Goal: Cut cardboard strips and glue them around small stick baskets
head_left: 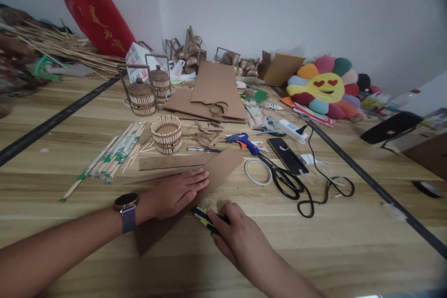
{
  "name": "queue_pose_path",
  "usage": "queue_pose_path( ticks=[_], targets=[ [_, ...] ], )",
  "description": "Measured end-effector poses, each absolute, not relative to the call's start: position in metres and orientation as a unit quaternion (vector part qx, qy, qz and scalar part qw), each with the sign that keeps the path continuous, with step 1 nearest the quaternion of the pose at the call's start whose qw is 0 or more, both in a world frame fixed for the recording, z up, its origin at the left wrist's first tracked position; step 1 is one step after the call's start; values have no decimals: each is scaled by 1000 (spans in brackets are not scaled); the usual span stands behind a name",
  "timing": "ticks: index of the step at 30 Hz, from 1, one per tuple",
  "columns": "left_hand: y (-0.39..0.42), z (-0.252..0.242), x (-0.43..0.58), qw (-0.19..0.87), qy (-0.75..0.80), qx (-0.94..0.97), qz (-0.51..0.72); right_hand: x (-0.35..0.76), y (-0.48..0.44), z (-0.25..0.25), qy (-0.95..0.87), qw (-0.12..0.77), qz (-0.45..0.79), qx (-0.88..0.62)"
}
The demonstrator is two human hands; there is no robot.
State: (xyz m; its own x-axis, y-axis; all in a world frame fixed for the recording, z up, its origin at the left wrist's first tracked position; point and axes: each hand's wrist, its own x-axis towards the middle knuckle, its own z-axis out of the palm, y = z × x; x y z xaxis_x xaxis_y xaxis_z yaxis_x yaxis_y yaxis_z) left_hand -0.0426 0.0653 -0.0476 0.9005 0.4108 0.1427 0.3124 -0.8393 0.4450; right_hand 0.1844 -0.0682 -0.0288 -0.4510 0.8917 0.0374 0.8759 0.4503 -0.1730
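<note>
My left hand [179, 191] lies flat, fingers stretched out, on a slanted piece of brown cardboard [223, 166]. In my right hand [237, 233] is a black and yellow utility knife [204, 218], its front end at the cardboard's near edge. Whether the blade is out is too blurred to tell. Behind my left hand are cut cardboard strips [167, 162]. A small open basket [166, 135] of light sticks and brown card stands beyond them, with a pen [202, 149] to its right.
Wrapped chopsticks [115, 153] lie at left, near two lidded baskets [140, 98]. To the right are a blue glue gun [244, 142], scissors [286, 181], a tape roll [257, 172], a phone [287, 154] and a cable [326, 186]. Cardboard sheets [214, 84] and a flower cushion [324, 86] sit farther back.
</note>
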Motion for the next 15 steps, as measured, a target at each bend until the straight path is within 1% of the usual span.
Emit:
queue_pose_path(
  ticks=[15],
  targets=[
    [64,-47,-40,214,195,951,111,178,-74,-31,-857,52,55,-510]
  ],
)
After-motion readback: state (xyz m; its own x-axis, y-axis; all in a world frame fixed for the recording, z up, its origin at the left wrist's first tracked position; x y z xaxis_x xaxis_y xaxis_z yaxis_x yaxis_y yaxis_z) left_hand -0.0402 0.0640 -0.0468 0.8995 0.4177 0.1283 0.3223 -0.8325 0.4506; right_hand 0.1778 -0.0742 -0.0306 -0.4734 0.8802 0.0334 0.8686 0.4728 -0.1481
